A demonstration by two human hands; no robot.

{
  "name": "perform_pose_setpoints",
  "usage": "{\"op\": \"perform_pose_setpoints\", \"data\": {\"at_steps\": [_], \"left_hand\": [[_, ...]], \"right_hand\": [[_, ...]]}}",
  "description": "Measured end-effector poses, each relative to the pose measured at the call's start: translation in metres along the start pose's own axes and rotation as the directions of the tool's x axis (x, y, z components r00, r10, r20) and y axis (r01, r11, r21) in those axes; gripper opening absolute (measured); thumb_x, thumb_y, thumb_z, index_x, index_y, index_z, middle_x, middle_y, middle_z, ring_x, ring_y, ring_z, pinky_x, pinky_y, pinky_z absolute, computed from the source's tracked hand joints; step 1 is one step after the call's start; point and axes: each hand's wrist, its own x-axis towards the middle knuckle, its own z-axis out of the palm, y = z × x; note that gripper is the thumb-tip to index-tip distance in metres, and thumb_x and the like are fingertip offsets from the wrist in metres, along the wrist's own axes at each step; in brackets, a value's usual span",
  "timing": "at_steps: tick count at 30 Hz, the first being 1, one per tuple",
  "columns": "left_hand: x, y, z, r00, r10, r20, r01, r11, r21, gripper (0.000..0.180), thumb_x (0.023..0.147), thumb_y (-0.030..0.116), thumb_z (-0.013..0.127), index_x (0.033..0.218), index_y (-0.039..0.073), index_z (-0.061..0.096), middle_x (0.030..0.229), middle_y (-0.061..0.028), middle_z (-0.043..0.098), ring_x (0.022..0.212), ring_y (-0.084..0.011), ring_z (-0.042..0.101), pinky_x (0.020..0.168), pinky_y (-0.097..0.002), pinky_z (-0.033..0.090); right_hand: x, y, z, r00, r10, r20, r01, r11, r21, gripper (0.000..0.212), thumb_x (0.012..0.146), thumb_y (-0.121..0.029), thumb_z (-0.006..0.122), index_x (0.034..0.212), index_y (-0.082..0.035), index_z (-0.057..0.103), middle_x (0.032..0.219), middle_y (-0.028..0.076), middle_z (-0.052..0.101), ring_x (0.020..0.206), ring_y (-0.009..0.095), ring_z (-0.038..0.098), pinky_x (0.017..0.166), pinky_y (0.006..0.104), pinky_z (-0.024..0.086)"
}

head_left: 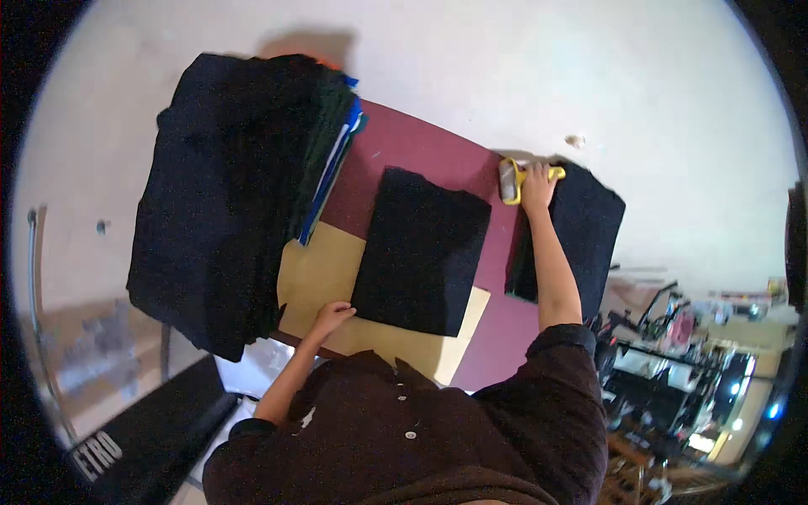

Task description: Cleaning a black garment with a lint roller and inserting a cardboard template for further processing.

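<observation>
A rectangular piece of black cloth [425, 252] lies flat in front of me, partly over a tan board [324, 265] on the maroon table [404, 139]. At the cloth's near left corner, my left hand [335, 316] has its thumb and fingers pinched together on the edge. My right hand [537, 187] reaches to the far right, wrapped round a yellow-handled roller [510, 181] with a greyish cylinder. The roller is at the far left corner of a smaller stack of folded black cloth [581, 236]. My fingers cover part of its handle.
A tall stack of dark cloth [227, 185] stands at the left, with blue, white and green edges showing on its right side. A pale wall [471, 67] rises behind the table. Cluttered shelves and equipment [673, 362] are at the lower right.
</observation>
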Motion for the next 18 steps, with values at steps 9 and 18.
{"op": "perform_pose_setpoints", "data": {"at_steps": [9, 18], "left_hand": [[-0.014, -0.017, 0.014, 0.991, -0.055, -0.123, 0.019, 0.961, -0.275, 0.035, 0.079, 0.029, 0.067, 0.101, 0.002, 0.065, 0.090, -0.0108, 0.066, 0.082, -0.0192, 0.062, 0.073, -0.0301, 0.047], [-0.021, -0.008, 0.014, 0.957, 0.061, -0.284, -0.066, 0.998, -0.006, 0.029, 0.080, 0.028, 0.065, 0.095, 0.003, 0.066, 0.088, -0.0120, 0.066, 0.081, -0.0229, 0.063, 0.072, -0.0335, 0.048]], "right_hand": [[0.030, -0.024, -0.063, 0.968, -0.030, 0.250, 0.003, 0.994, 0.108, 0.022, 0.081, -0.030, 0.057, 0.092, -0.012, 0.063, 0.098, 0.009, 0.060, 0.091, 0.027, 0.060, 0.080, 0.0425, 0.044], [-0.068, -0.185, -0.141, 0.730, -0.357, 0.583, -0.617, 0.022, 0.786, 0.024, 0.088, -0.025, 0.055, 0.091, -0.001, 0.052, 0.058, 0.005, 0.051, 0.042, 0.015, 0.051, 0.038, 0.0274, 0.043]]}}
